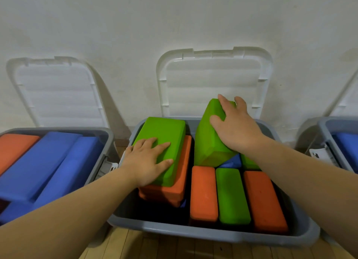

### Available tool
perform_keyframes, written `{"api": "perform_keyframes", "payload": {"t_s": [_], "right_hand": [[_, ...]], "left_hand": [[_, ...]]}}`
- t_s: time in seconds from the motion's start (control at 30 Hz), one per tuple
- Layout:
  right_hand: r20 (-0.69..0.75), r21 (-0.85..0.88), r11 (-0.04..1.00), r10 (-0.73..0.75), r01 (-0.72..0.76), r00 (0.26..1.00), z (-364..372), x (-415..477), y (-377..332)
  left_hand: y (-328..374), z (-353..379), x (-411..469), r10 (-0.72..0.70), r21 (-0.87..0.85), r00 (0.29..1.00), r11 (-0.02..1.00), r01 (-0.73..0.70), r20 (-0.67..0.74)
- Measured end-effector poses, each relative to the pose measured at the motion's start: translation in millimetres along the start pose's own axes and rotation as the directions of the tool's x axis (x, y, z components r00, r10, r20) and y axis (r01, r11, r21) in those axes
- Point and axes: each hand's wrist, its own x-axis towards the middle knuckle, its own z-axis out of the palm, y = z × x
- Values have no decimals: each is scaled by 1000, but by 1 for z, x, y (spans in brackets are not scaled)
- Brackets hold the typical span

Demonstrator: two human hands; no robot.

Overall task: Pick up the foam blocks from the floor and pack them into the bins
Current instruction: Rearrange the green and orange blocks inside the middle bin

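A grey bin [193, 232] in the middle holds several foam blocks. My left hand [147, 159] lies flat, fingers straight, on a green block [164, 130] stacked on an orange block [174, 189] at the bin's left. My right hand [235, 126] grips the upper end of a tilted green block [207, 142] at the back, thumb on its face and fingers over its far edge. In front stand an orange block [203, 192], a green block [231, 195] and another orange block [264, 200]. A blue block [232, 161] peeks out beneath.
A second grey bin [104, 136] on the left holds blue blocks [48, 165] and an orange one [13, 148]. A third bin [329, 127] with a blue block shows at the right edge. White lids [213, 80] lean against the wall. Wooden floor [155, 247] lies in front.
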Motion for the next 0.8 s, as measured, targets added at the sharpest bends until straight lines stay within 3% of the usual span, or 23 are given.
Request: {"api": "perform_keyframes", "payload": {"t_s": [0.13, 0.3, 0.47, 0.67, 0.8], "right_hand": [[-53, 49, 998, -47, 50, 998, 7, -1, -6], [-12, -156, 978, -139, 135, 990, 21, 7, -31], [51, -304, 943, -127, 137, 991, 27, 17, -48], [85, -229, 971, -43, 61, 995, 41, 44, -20], [73, -385, 917, -87, 108, 994, 93, 47, 13]], "left_hand": [[-2, -1, 1, 23, 16, 999, 1000, -24, 27], [-10, -3, 2, 51, 29, 998, 998, -52, 27], [-15, 1, 4, 66, 53, 998, 996, -65, -14], [-15, 12, 3, 80, 96, 994, 993, -73, -72], [-15, 15, 6, 80, 93, 991, 993, -70, -108]]}}
